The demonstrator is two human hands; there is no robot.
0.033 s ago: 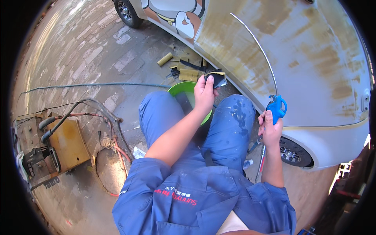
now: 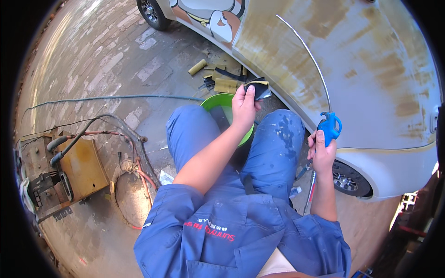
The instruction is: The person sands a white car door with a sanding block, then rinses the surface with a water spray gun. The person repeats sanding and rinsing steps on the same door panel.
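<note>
On the far left, a dirty box (image 2: 83, 162) sits on the ground with fat cables on it. Next, a thin blue hose (image 2: 116, 97) runs across to the green bucket (image 2: 217, 99), which is between the person's knees. Just behind the bucket are a yellow roll (image 2: 197, 67) and some scraps (image 2: 225, 85). The left hand (image 2: 244, 106) is over the bucket, its fingers pinching a black sheet (image 2: 262, 90). The right hand (image 2: 323, 152) has its fingers wrapped around a blue air gun (image 2: 329, 129) with a long, bent tube (image 2: 318, 66) pointing up, by the patchy white car (image 2: 371, 132).
</note>
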